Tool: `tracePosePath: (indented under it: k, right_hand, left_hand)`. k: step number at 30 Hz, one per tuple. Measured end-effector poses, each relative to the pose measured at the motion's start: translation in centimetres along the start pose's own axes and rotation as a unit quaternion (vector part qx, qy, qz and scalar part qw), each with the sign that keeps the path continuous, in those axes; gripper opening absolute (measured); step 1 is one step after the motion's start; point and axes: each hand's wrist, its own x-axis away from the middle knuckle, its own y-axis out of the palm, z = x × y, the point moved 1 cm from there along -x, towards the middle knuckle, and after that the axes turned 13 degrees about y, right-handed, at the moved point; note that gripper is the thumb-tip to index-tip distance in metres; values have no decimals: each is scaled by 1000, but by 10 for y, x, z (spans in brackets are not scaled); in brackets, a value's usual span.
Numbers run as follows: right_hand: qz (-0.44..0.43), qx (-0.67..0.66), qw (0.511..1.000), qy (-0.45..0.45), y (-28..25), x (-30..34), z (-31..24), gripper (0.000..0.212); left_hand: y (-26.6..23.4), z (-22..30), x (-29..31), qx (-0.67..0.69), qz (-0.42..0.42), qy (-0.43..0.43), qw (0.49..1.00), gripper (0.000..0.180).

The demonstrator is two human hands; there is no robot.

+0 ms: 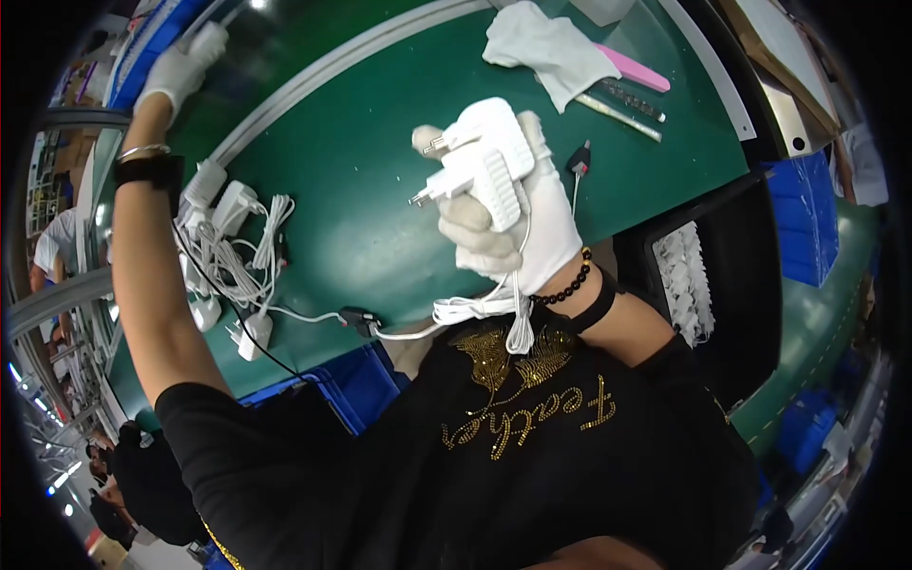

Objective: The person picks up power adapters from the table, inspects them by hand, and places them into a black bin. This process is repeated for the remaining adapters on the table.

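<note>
My right hand [532, 204], in a white glove, is closed round two white plug-in power adapters [501, 133], held one against the other above the green table. Their pins point left. A bundled white cable [470, 309] hangs below that hand, in front of my shirt. Far to the upper left, my left arm stretches out to a blue-edged bin or rail [142, 57]. My gloved left hand [180, 71] is beside it, small and blurred, and its finger positions are unclear. More white adapters with tangled cables [223, 242] lie on the table right of my left forearm.
On the green tabletop [380, 190], a white cloth [546, 52], a pink tool [635, 68] and pen-like sticks [622, 114] lie at the back right. Small black connectors [361, 320] end some cables. A black bin with white pieces [684, 285] stands right; blue bins [356, 389] sit below the front edge.
</note>
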Motion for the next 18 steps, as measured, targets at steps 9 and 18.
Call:
tracePosePath:
  k: [9, 18]
  right_hand:
    - [-46, -21, 999, -15, 11, 33, 21, 77]
    - [115, 157, 927, -320, 97, 172, 8, 68]
  left_hand:
    - [-78, 225, 186, 168, 213, 43, 962, 52]
    - [-16, 236, 295, 473, 208, 81, 852, 46]
